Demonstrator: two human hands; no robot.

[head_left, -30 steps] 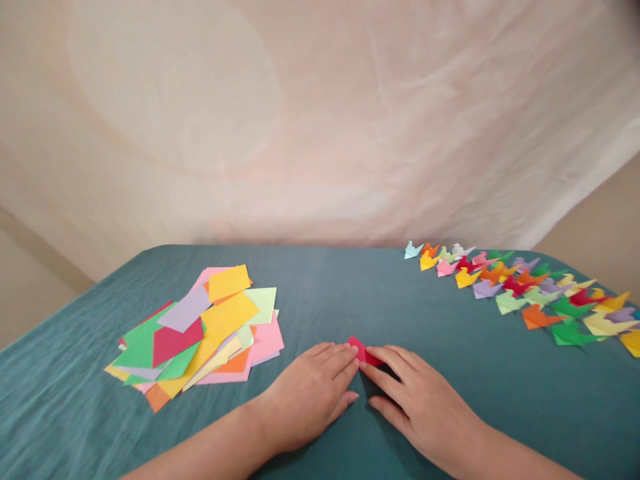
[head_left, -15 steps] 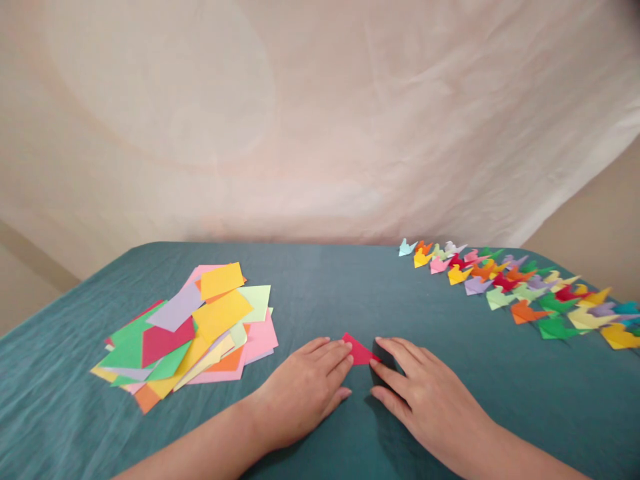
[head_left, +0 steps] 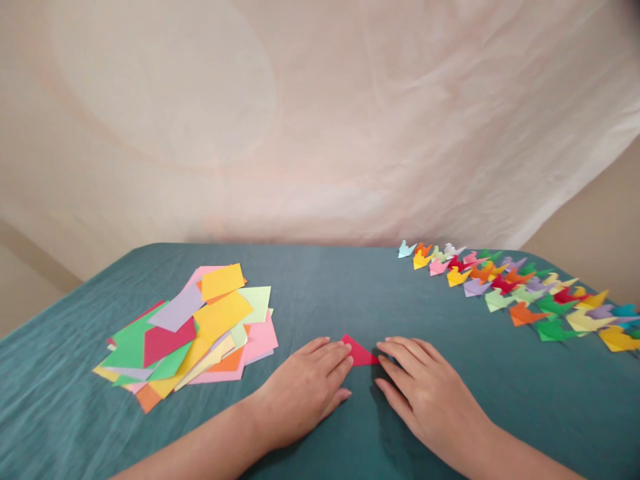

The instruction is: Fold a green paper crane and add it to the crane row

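Observation:
A red sheet of paper (head_left: 362,355), folded to a triangle, lies flat in front of me with its point facing away. Over its left part rests my left hand (head_left: 311,383), fingers stretched flat and pressing it to the cloth; they hide that corner. My right hand (head_left: 429,393) is at the right corner, fingers spread, the tips touching or just beside the paper's edge. Nothing shows between the right thumb and fingers.
A dark green cloth (head_left: 320,287) covers the table. To the left lies a loose pile of coloured paper sheets (head_left: 223,317). Rows of small folded paper birds (head_left: 527,313) stand along the right side. A pale sheet (head_left: 320,120) hangs behind the table.
My right hand has shifted slightly to the right, baring more of the paper's right corner. The left hand stays in place on the paper.

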